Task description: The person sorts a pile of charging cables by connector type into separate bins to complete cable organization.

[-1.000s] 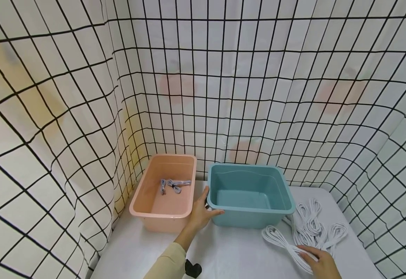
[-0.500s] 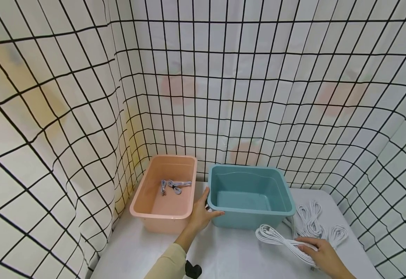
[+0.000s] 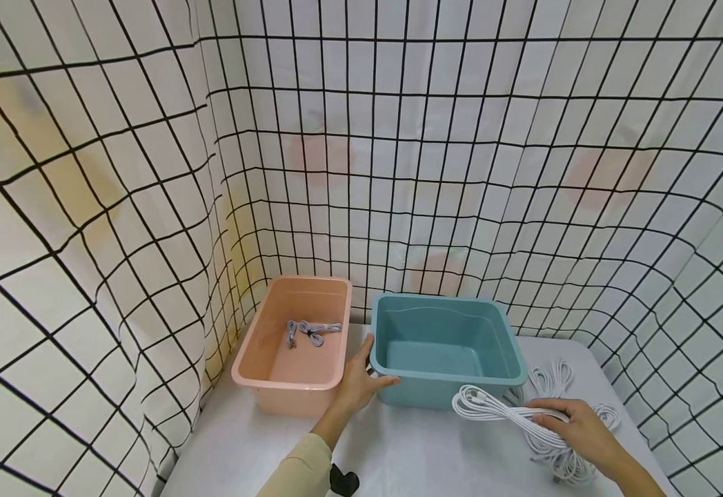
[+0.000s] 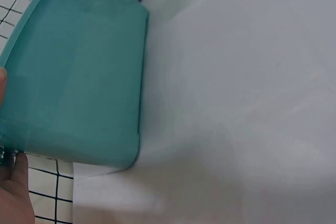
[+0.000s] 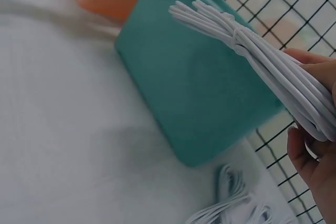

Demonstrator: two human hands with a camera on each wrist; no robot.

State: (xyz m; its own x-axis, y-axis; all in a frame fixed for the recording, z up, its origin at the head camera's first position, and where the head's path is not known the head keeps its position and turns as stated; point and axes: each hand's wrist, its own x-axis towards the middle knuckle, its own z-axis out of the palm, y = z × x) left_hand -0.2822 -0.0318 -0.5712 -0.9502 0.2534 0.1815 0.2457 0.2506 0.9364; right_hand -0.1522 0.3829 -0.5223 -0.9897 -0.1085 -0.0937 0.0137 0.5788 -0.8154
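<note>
My right hand (image 3: 575, 428) pinches a coiled bundle of white cable (image 3: 510, 415), raised in front of the teal bin's right corner. The right wrist view shows the bundle (image 5: 273, 72) tied near its looped end, with thumb and fingers on either side of it. My left hand (image 3: 357, 383) holds the front left corner of the teal bin (image 3: 454, 393), thumb on the front and fingers along the left side. Inside, the teal bin shows only its bare floor. More white cable bundles (image 3: 550, 376) lie on the table at the bin's right, partly hidden by my right hand.
A pink-orange bin (image 3: 293, 400) stands left of the teal one, with a few small grey cable bundles (image 3: 312, 331) in it. A black heart-shaped piece (image 3: 344, 481) shows by my left sleeve. Black wire mesh (image 3: 399, 172) encloses the white table (image 3: 423, 455) at back and sides.
My right hand has lifted the white cable bundle from beside the other bundles, up toward the teal bin's front right corner. The left hand stays at the bin's corner.
</note>
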